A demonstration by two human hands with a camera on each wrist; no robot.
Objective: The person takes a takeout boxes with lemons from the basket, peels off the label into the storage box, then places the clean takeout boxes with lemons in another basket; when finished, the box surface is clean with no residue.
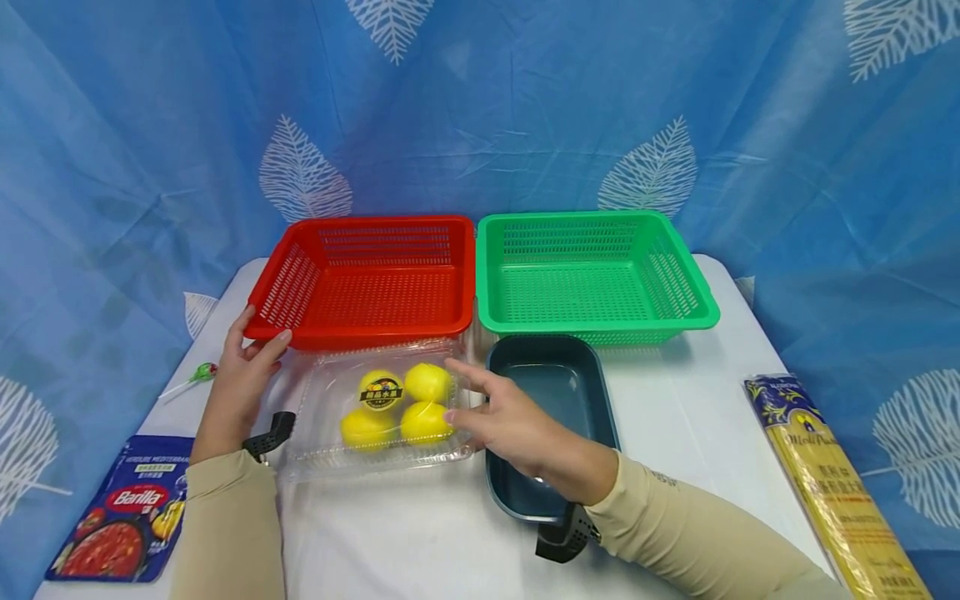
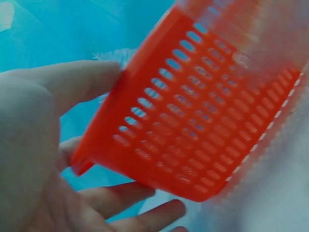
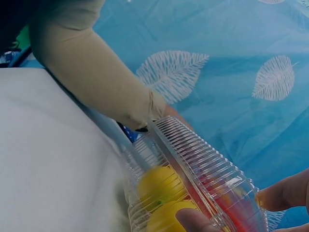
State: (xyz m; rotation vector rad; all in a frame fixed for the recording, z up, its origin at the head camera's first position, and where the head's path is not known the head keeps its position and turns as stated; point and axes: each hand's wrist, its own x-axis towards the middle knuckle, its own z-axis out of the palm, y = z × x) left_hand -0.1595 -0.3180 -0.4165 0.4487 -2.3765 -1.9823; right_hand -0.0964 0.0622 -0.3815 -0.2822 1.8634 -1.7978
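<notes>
My right hand (image 1: 510, 417) grips the right edge of a clear plastic clamshell box (image 1: 322, 417), thumb and fingers on either side. Several yellow lemons (image 1: 427, 383) lie inside it, one partly behind a dark round label (image 1: 381, 393). The box tilts in the right wrist view, where the thumb (image 3: 195, 220) presses it close to the lemons. At the front left corner of the red basket (image 1: 382, 325), my left hand (image 1: 243, 375) holds the rim between thumb and fingers. The left wrist view shows digits on both sides of that corner, slightly blurred.
A green basket (image 1: 600, 325) stands right of the red one. A dark blue tray (image 1: 555, 358) lies beneath my right forearm. On the left are a lollipop (image 1: 201, 373) and a Barilla sauce pouch (image 1: 123, 517); a yellow pasta pack (image 1: 840, 492) lies along the right edge.
</notes>
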